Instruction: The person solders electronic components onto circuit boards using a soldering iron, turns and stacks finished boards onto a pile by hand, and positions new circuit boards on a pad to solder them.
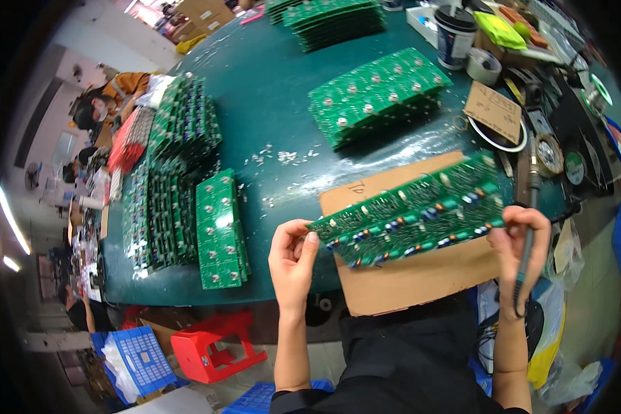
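The left hand (294,265) and right hand (509,254) pinch 2 ends of the green board (414,217), maybe to steady it, over cardboard (421,277) at the worktop (265,124)'s near edge. A dark tool (527,255) seems tucked in the right.

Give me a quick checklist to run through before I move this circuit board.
1. Left hand on the circuit board: ok, thumb and fingers hold its left end.
2. Right hand on the board: ok, at its right end.
3. Component side in view: ok, rows of blue and green parts show.
4. Cardboard sheet beneath the board: ok, it lies on the table.
5. Table free of scraps: not ok, white scraps lie scattered beyond the cardboard's left side.
6. Every solder joint sound: cannot tell, details are too small.
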`<state>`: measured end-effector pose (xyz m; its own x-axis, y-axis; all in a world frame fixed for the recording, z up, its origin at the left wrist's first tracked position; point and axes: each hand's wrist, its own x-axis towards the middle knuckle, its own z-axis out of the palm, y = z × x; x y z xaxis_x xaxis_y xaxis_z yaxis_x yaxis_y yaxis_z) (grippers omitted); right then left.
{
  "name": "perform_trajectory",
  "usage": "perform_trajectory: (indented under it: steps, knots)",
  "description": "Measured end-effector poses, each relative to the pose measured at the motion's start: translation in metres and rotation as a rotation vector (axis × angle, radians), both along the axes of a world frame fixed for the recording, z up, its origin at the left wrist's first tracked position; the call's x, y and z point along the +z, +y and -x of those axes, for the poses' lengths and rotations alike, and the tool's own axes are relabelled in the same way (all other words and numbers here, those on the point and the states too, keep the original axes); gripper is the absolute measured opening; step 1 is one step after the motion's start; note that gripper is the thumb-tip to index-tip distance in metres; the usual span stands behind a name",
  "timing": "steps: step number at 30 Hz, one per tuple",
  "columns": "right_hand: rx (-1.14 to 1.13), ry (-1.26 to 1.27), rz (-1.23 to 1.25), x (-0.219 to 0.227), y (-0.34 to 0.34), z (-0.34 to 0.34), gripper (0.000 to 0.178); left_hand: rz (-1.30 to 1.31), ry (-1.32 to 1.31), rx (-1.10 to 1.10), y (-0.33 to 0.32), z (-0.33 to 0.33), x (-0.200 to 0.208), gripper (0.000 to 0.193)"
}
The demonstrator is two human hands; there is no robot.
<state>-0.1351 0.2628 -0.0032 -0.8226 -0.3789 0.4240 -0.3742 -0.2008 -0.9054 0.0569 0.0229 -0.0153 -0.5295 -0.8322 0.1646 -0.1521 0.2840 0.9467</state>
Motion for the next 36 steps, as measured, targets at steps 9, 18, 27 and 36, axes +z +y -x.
perform_trajectory:
  steps: [9,18,27,36]
  knots:
    - [0.087,0.403,-0.179,0.028,-0.006,-0.014,0.024,0.311,-0.084,-0.008,-0.013,0.003,-0.021,0.02]
    - [0.051,0.386,-0.142,0.042,-0.021,-0.021,0.022,0.294,-0.07,0.013,-0.019,0.009,-0.021,0.019]
    - [0.034,0.52,-0.173,0.057,-0.028,-0.027,0.029,0.373,-0.128,0.014,-0.019,0.004,-0.023,0.023]
    - [0.101,0.514,-0.164,0.06,-0.029,-0.029,0.025,0.869,0.039,-0.221,-0.006,0.012,0.022,0.044]
